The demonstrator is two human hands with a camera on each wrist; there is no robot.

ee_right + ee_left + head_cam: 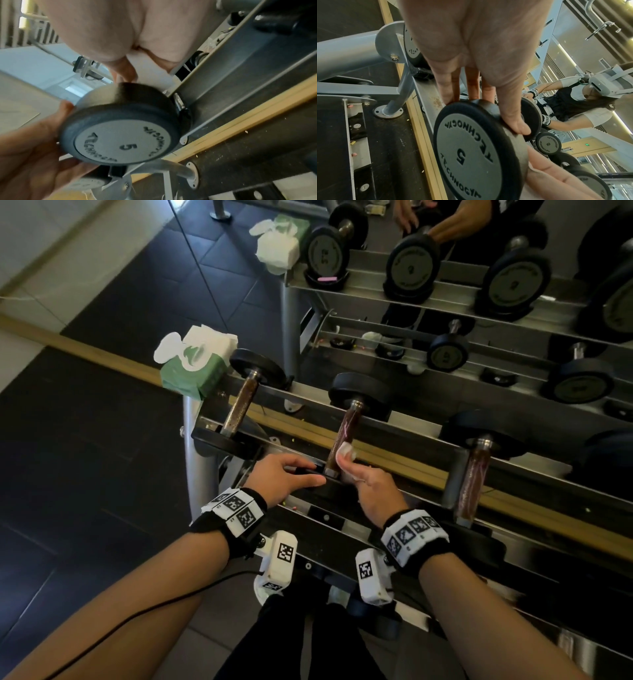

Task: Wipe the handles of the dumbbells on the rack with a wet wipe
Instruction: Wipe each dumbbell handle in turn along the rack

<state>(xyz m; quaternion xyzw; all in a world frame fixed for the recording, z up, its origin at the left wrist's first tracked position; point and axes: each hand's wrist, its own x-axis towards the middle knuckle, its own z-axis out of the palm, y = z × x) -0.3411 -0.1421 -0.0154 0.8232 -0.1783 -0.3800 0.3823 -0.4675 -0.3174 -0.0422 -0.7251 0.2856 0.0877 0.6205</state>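
Three dumbbells lie across the top rack (pixel 404 470). My left hand (pixel 308 474) grips the near black head (pixel 471 148) of the middle dumbbell, marked 5, with the thumb (pixel 515 120) and fingers curled over its rim. My right hand (pixel 349 460) pinches a white wet wipe (pixel 345 453) against the lower part of that dumbbell's brownish handle (pixel 347 428). In the right wrist view the palm hides most of the handle, and the head (pixel 123 139) fills the middle. The left dumbbell's handle (pixel 243 402) and the right one's handle (pixel 474 474) are untouched.
A green pack of wet wipes (pixel 193 368) with its flap open sits on the rack's left end. A mirror behind the rack repeats the dumbbells, the pack and my hands (pixel 442 220). A lower rack shelf (pixel 342 522) lies under my wrists. Dark floor tiles (pixel 85 457) spread to the left.
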